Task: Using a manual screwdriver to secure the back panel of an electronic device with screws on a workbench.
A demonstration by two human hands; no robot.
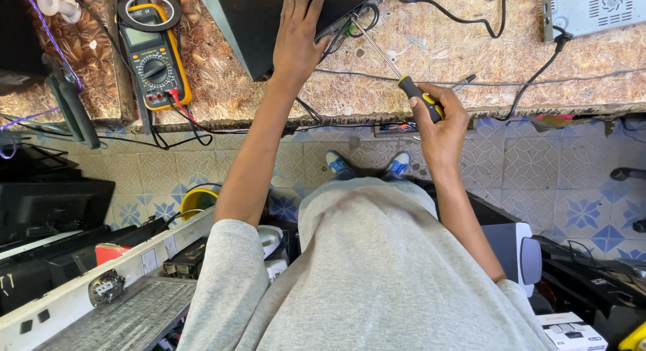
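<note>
Two hands: both yours, both over the chipboard bench (431, 48).
Left hand (299, 35): you laid it flat, fingers spread, on one black box (252, 21) at the bench's far edge.
Right hand (441, 119): you closed it around one screwdriver (404, 82), gripping the black-and-yellow handle.
Screwdriver tip: it reached the box's near corner, among black cables.
One multimeter (151, 58): yellow, left of the box, apart from your hands.
One grey device (595, 8): far right on the bench.
</note>
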